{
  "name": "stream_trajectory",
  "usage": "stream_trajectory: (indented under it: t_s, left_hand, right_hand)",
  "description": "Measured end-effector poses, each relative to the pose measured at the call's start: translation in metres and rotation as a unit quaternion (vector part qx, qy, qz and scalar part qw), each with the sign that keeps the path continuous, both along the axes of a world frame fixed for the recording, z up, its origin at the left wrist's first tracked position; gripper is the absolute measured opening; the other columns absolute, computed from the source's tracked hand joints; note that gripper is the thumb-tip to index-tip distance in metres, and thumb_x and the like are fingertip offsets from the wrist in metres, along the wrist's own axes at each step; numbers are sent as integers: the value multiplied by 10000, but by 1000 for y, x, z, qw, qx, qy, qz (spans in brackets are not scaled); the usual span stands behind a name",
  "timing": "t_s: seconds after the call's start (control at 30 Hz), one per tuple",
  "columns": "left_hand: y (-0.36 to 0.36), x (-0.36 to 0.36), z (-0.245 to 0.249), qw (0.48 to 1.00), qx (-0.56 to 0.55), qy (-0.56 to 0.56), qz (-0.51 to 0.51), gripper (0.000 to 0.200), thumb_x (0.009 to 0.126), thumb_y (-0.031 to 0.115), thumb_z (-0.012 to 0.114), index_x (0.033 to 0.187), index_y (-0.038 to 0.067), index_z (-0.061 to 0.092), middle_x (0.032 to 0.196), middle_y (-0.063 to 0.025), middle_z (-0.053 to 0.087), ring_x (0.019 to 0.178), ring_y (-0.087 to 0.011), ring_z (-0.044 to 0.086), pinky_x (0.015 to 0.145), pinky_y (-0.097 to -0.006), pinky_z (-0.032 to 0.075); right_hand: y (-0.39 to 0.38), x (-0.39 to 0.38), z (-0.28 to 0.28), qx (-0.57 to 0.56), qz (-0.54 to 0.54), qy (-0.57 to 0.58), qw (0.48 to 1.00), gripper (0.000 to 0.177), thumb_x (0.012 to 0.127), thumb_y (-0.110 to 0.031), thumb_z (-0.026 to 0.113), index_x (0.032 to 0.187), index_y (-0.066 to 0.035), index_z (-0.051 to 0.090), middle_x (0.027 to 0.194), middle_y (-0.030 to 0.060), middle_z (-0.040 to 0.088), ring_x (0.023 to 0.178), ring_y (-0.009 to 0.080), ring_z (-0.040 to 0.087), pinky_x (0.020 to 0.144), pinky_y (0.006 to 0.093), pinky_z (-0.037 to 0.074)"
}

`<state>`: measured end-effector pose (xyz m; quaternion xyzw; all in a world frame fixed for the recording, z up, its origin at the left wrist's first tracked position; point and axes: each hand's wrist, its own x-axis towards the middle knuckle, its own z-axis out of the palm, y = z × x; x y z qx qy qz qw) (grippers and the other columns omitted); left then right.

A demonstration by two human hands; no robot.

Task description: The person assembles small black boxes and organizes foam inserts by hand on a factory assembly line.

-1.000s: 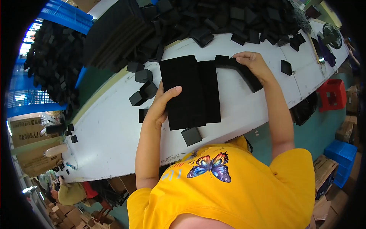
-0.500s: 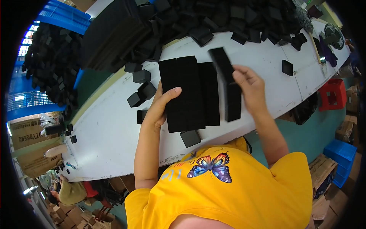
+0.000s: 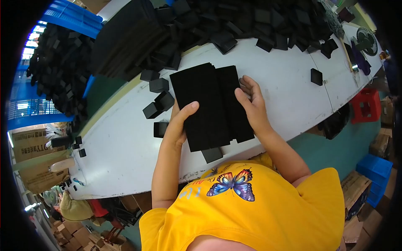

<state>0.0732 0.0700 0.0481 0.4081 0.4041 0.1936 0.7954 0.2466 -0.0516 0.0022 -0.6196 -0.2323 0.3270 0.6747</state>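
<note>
My left hand (image 3: pixel 181 121) grips a black foam slab (image 3: pixel 203 108) by its left edge, thumb on the face and fingers hidden behind. The slab is made up of sections side by side, with a stepped lower edge and a seam down its middle. At the right edge, my right hand (image 3: pixel 253 104) has its thumb against the front section and its fingers curled beside and behind it. A small black block (image 3: pixel 212 155) shows just below the slab's bottom edge. Several small black foam pieces (image 3: pixel 159 85) lie to the left of my left hand.
A large heap of black foam pieces (image 3: pixel 264 19) covers the back of the white table (image 3: pixel 121 146). Stacked dark sheets (image 3: pixel 125 37) stand at back left, near a blue crate (image 3: pixel 37 119) of pieces. A lone block (image 3: pixel 316 76), a fan (image 3: pixel 366 40) and a red stool (image 3: pixel 365 104) are rightward.
My right hand has moved left, bringing the separate black strip against the slab's right side; the gap between them is gone. The slab has tilted slightly in my left hand.
</note>
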Motion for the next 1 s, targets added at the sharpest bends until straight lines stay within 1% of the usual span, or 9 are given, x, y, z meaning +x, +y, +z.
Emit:
stream_trajectory:
  t_s: [0.07,0.17,0.27,0.37,0.5,0.67,0.8,0.93,1.0]
  left_hand:
    - [-1,-8,-5,999,7,-35,-7,888,719,331,801,1447,8,407,1296,-182,561,1221,-304,569,1031,-378,479]
    - [-5,-13,-3,997,49,-64,-21,907,683,353,816,1420,-6,428,1252,-172,581,1186,-303,586,1024,-382,477]
    - [-7,-15,-5,994,87,-67,-27,931,656,350,845,1412,-9,438,1250,-158,586,1180,-286,586,1018,-386,474]
    - [-5,-19,-2,988,128,-59,-57,944,640,339,875,1409,-2,446,1269,-145,587,1193,-264,577,1018,-384,468]
    - [-6,-23,1,985,149,-47,-68,951,640,332,896,1412,4,449,1312,-131,574,1231,-246,552,1030,-379,456]
    - [-10,-31,4,995,-31,-94,-3,845,637,258,866,1350,-30,516,1197,-171,658,1072,-287,669,933,-408,552]
    - [-8,-34,-6,979,-140,-144,35,705,653,221,826,1270,-34,598,1106,-185,708,940,-318,722,850,-425,605]
    - [-3,-36,-6,978,-150,-125,75,661,687,265,821,1247,-28,626,1125,-186,704,963,-328,712,869,-410,595]
    - [-3,-33,1,981,-149,-89,89,699,719,296,814,1299,-22,589,1195,-188,672,1037,-315,685,901,-403,576]
  right_hand:
    - [-2,6,10,42,68,148,986,931,884,-318,780,1529,75,236,1451,247,451,1367,323,438,1127,381,372]
    - [-2,17,18,35,140,96,985,1079,834,-288,821,1555,96,116,1461,253,440,1384,336,432,1162,395,331]
    - [5,17,38,47,167,122,977,1024,810,-270,837,1537,88,211,1433,229,480,1351,308,468,1145,382,349]
    - [5,16,53,48,183,7,982,930,808,-246,832,1508,70,307,1397,202,522,1314,278,503,1124,361,368]
    - [4,15,55,51,169,8,984,813,809,-235,827,1452,45,417,1333,167,576,1262,249,540,1094,345,394]
    - [-8,33,59,1,217,191,957,732,796,-274,817,1386,30,508,1240,151,639,1122,224,637,966,320,505]
    - [-18,42,60,31,205,333,920,813,755,-434,786,1371,23,517,1211,202,645,999,269,707,797,343,614]
    - [-21,64,27,244,258,464,811,844,831,-411,719,1458,48,389,1357,272,528,1170,323,635,878,441,611]
    - [-23,75,35,201,196,423,861,843,824,-404,726,1452,55,400,1346,271,544,1148,316,648,891,438,607]
